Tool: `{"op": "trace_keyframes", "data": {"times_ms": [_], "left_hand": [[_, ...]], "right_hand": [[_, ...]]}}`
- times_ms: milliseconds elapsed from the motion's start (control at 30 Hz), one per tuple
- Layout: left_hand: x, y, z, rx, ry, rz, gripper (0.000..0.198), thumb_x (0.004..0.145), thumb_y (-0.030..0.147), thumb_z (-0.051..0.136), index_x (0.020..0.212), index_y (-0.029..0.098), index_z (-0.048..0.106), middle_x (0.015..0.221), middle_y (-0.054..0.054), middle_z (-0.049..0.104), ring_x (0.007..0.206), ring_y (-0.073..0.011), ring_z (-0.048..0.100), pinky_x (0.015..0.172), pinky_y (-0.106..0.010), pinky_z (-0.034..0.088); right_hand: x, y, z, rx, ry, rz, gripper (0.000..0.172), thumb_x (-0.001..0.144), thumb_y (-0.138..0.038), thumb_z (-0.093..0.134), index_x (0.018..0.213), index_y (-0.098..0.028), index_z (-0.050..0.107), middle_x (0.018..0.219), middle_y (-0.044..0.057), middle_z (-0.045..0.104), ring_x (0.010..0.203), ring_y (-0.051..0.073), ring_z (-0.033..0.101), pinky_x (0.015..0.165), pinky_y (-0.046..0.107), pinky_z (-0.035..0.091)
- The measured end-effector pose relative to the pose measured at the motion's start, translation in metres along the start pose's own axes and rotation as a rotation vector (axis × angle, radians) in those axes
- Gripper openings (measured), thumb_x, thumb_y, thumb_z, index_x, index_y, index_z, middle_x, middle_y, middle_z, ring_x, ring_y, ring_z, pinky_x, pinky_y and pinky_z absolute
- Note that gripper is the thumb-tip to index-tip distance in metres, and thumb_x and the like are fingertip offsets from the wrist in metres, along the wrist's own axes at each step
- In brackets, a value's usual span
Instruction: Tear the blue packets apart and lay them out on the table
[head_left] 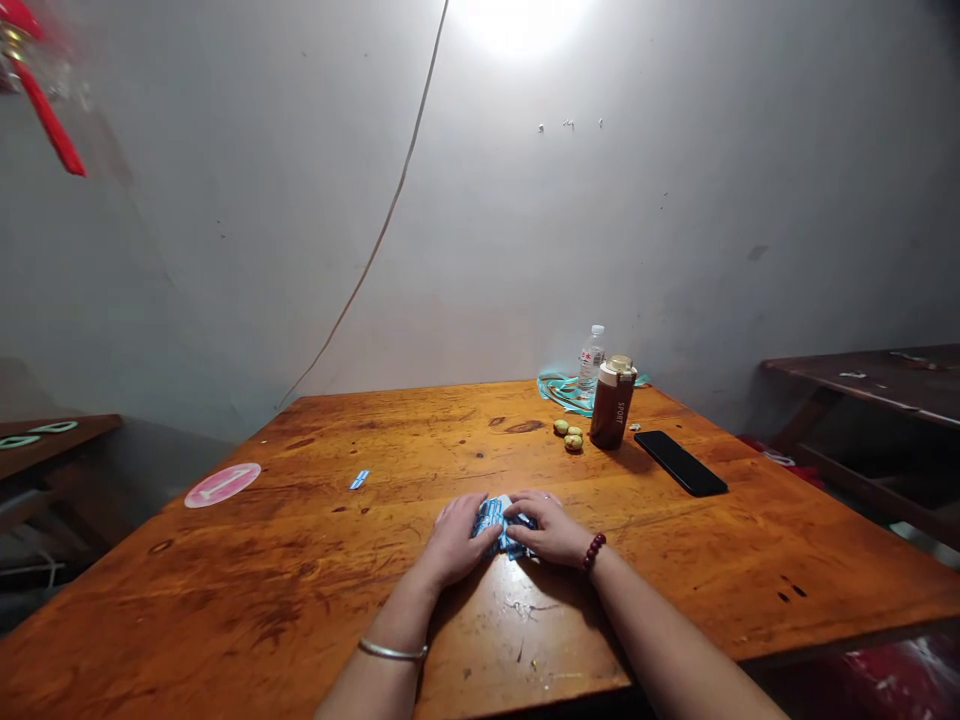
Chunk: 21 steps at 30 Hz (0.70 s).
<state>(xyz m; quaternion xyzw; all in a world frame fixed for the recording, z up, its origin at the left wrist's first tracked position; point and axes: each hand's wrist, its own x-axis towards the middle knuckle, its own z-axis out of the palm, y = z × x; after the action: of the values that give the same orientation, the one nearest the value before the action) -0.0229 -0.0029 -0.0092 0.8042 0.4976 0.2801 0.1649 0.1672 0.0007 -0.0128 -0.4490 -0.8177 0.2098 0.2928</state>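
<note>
Both hands rest on the wooden table (pixel 315 540), curled around a small pile of blue-and-white printed slips (pixel 493 514). My left hand (pixel 459 538) presses in from the left side, with its thumb along the near edge of the pile. From the right, my right hand (pixel 551 530) closes over the slips, thumb and fingers bent on them. The hands partly cover the pile, so what exactly the slips are is hard to make out. One similar blue-and-white slip (pixel 359 480) lies apart, to the left and farther off.
A brown flask (pixel 611 405), a clear plastic bottle (pixel 592 358) and turquoise straps (pixel 564 393) stand or lie at the back right. Several greenish-yellow fruits (pixel 573 440) sit beside the flask. A black phone (pixel 680 462) lies right of it; a pink round sticker (pixel 223 485) is at left.
</note>
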Motion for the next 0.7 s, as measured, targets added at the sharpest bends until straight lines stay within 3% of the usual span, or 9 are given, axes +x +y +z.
{"op": "trace_keyframes", "data": {"times_ms": [167, 333, 433, 567, 700], "left_hand": [[0.000, 0.006, 0.002, -0.058, -0.011, 0.034, 0.035, 0.073, 0.038, 0.049, 0.103, 0.021, 0.055, 0.097, -0.006, 0.059, 0.090, -0.0197, 0.052, 0.079, -0.031, 0.038], [0.004, -0.001, 0.004, -0.110, 0.092, -0.035, 0.033, 0.074, 0.035, 0.047, 0.099, 0.016, 0.056, 0.094, -0.008, 0.059, 0.082, -0.0171, 0.055, 0.073, -0.028, 0.041], [0.003, -0.003, 0.003, -0.011, 0.099, -0.051, 0.032, 0.073, 0.034, 0.049, 0.097, 0.016, 0.057, 0.088, -0.007, 0.061, 0.082, -0.0181, 0.054, 0.073, -0.029, 0.040], [0.001, 0.001, 0.003, -0.013, 0.043, -0.049, 0.028, 0.073, 0.033, 0.048, 0.095, 0.018, 0.059, 0.086, -0.006, 0.062, 0.079, -0.0170, 0.055, 0.069, -0.027, 0.040], [0.004, -0.002, 0.003, -0.100, 0.064, -0.059, 0.026, 0.075, 0.032, 0.045, 0.091, 0.018, 0.060, 0.086, -0.005, 0.063, 0.078, -0.0159, 0.056, 0.068, -0.025, 0.041]], "right_hand": [[0.003, -0.003, 0.005, 0.226, -0.016, 0.030, 0.021, 0.076, -0.029, 0.047, 0.083, -0.018, 0.063, 0.078, 0.001, 0.064, 0.071, 0.013, 0.055, 0.064, 0.022, 0.040], [0.004, 0.011, -0.005, 0.102, 0.234, 0.230, 0.022, 0.074, -0.029, 0.044, 0.068, -0.015, 0.060, 0.064, 0.001, 0.059, 0.061, 0.012, 0.052, 0.054, 0.020, 0.037], [0.000, 0.015, -0.008, 0.020, 0.138, 0.286, 0.021, 0.072, -0.031, 0.047, 0.068, -0.016, 0.061, 0.062, 0.000, 0.059, 0.058, 0.012, 0.051, 0.051, 0.020, 0.033], [-0.002, 0.010, -0.002, -0.014, 0.029, 0.173, 0.016, 0.068, -0.029, 0.052, 0.073, -0.019, 0.063, 0.064, -0.001, 0.060, 0.057, 0.010, 0.050, 0.050, 0.019, 0.032], [0.001, 0.007, 0.001, 0.093, 0.090, 0.158, 0.020, 0.073, -0.029, 0.046, 0.070, -0.017, 0.061, 0.064, 0.000, 0.060, 0.059, 0.011, 0.051, 0.051, 0.019, 0.034]]}}
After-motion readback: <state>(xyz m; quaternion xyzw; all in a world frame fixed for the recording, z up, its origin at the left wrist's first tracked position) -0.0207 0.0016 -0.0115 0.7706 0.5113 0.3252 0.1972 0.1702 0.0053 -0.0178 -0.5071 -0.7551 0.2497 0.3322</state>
